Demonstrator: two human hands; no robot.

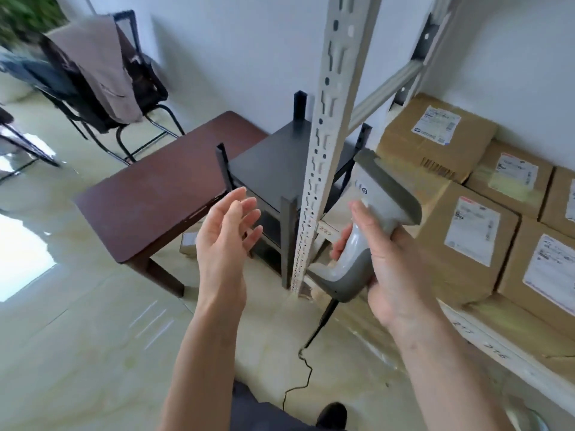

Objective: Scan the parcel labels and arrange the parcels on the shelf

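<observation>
Now gripping grey handheld barcode scanner in my right hand, my left hand hanging open, empty. Brown labelled cardboard parcels sitting along white metal shelf front edge. Trailing black cable risking snagging, tripping.

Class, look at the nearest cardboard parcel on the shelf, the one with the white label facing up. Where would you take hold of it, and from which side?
Grip the nearest cardboard parcel by its front edge, coming from the open aisle side. Parcels crowd its left and rear, so those faces look blocked. The empty left hand is probably best placed, since the right hand holds the grey barcode scanner.
</observation>
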